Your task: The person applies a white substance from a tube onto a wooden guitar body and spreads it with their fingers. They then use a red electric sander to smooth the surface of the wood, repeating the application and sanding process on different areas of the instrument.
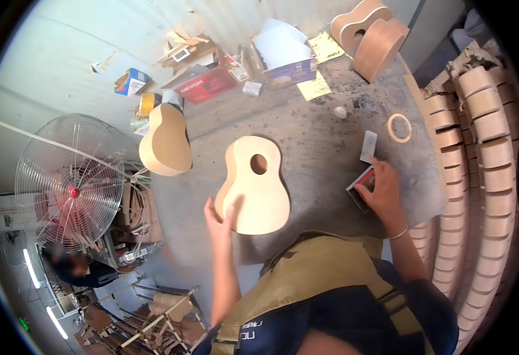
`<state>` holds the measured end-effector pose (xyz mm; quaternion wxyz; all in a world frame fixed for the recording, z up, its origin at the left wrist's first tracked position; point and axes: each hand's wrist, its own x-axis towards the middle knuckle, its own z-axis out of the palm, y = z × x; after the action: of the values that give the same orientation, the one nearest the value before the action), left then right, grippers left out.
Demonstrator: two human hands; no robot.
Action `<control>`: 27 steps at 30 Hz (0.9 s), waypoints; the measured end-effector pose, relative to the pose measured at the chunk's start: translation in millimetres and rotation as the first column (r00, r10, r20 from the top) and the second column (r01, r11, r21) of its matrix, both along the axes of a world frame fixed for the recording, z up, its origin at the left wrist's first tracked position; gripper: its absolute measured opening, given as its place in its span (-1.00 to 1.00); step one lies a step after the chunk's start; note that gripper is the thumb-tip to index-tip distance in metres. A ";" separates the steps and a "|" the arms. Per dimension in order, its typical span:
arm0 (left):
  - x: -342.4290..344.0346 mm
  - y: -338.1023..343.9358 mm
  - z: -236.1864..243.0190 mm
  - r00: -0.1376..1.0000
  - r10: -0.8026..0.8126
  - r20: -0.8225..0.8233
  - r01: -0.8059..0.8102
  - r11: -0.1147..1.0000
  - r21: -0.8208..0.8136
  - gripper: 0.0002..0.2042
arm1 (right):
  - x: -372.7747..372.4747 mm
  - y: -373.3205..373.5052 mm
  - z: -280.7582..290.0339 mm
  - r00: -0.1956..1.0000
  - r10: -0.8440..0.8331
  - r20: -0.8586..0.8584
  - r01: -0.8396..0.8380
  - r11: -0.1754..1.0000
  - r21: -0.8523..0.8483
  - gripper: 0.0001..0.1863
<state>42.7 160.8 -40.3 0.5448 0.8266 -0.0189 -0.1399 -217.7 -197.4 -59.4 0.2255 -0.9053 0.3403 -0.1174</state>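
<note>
An unfinished pale wooden ukulele body (259, 201) with a round soundhole lies face up on the dark worktable. My left hand (219, 220) grips its lower left edge, the thumb over the top and the fingers along the side. To the right, my right hand (385, 188) closes on a small dark rectangular block with red and pale edges (359, 184), which rests on or just above the table. Its exact kind is partly hidden by the fingers. Just beyond that hand lies a light grey flat block (368, 146).
Another body (167, 142) stands far left; two more (379, 50) stand far right. A wooden ring (399, 128), red carton (203, 80) and blue-purple box (292, 72) sit on the table (324, 225). Rows of curved wooden parts (499, 183) line the right; a caged fan (73, 183) stands left.
</note>
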 end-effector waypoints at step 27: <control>-64.8 49.0 -77.9 0.785 -0.157 -0.599 -0.150 0.891 -0.430 -0.57 | -27.2 39.3 31.7 0.495 -0.850 0.183 -0.382 -0.023 0.924 -0.62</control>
<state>-22.1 209.8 -118.2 0.6979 0.5832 0.1270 -0.3959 -245.0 -158.1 -27.7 0.8646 -0.2009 0.3581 -0.2897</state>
